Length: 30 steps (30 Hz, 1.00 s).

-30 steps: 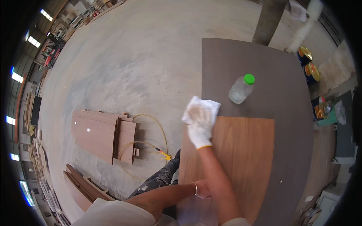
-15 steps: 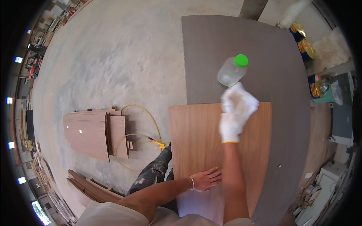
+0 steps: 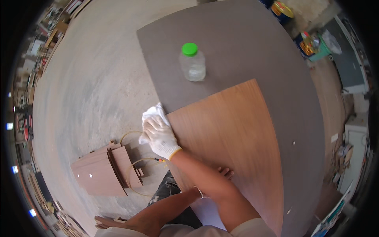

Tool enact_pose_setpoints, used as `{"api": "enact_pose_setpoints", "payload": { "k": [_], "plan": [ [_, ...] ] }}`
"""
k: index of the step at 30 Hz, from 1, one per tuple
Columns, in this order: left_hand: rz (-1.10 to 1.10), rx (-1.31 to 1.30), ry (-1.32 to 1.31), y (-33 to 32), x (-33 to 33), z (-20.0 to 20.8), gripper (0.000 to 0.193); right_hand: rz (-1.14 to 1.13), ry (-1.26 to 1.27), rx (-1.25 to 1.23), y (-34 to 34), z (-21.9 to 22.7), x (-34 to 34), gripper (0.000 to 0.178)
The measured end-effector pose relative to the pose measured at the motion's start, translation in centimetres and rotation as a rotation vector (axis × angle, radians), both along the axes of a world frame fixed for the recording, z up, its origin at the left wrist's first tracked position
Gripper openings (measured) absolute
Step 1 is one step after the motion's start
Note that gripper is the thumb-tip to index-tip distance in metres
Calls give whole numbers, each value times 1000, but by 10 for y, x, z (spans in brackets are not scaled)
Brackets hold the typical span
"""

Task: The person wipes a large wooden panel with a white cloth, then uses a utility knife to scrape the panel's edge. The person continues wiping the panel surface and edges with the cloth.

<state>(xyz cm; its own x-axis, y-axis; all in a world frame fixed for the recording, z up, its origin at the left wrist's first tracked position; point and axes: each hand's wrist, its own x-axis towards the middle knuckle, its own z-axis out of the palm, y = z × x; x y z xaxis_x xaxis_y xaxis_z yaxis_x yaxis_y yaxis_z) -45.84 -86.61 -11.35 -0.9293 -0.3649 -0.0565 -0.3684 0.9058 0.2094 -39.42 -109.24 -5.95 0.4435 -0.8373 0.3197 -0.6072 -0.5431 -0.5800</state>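
Observation:
A wood-grain board (image 3: 233, 122) lies on a larger grey-brown panel (image 3: 252, 51). My right hand (image 3: 160, 136), in a white knitted glove with a yellow cuff edge, presses a white cloth (image 3: 153, 111) at the board's far left corner. Part of the cloth hangs past the edge. My left hand (image 3: 226, 173), bare, rests on the board near me; my right forearm crosses over it, so only its fingertips and braceleted wrist show. Beyond the board, on the panel, stands a clear plastic jar (image 3: 193, 67) with a green lid.
Brown panels (image 3: 98, 170) lie stacked on the concrete floor (image 3: 90, 91) at left, beside a yellowish hose (image 3: 130, 168). Gold-topped cans (image 3: 282, 10) and a green tub (image 3: 320, 53) stand beyond the panel at right. A white cabinet (image 3: 353, 146) is farther along.
My right hand has swept the cloth from the board's far edge to its far left corner. My left hand stays on the board, now behind my right forearm. The view has turned.

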Motion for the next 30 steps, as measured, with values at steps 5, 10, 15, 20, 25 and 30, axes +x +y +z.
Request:
{"api": "enact_pose_setpoints", "payload": {
  "k": [5,10,15,20,25,30],
  "plan": [
    [-11,77,18,4,3,-7,60,-51,2,45,-4,12,0,38],
    [-43,36,-10,-5,3,10,59,-118,-58,-29,-2,5,3,37],
    [-47,-90,-21,-5,3,8,59,-19,4,63,-4,15,-4,38],
    [9,-24,35,2,7,0,60,-108,-208,-51,12,-4,-2,23],
    [-37,206,-62,-14,1,25,62,-103,-88,-83,4,-14,-17,29],
    [-21,455,-203,-19,7,44,64,-457,189,-105,-38,-13,-158,47]
  ]
}}
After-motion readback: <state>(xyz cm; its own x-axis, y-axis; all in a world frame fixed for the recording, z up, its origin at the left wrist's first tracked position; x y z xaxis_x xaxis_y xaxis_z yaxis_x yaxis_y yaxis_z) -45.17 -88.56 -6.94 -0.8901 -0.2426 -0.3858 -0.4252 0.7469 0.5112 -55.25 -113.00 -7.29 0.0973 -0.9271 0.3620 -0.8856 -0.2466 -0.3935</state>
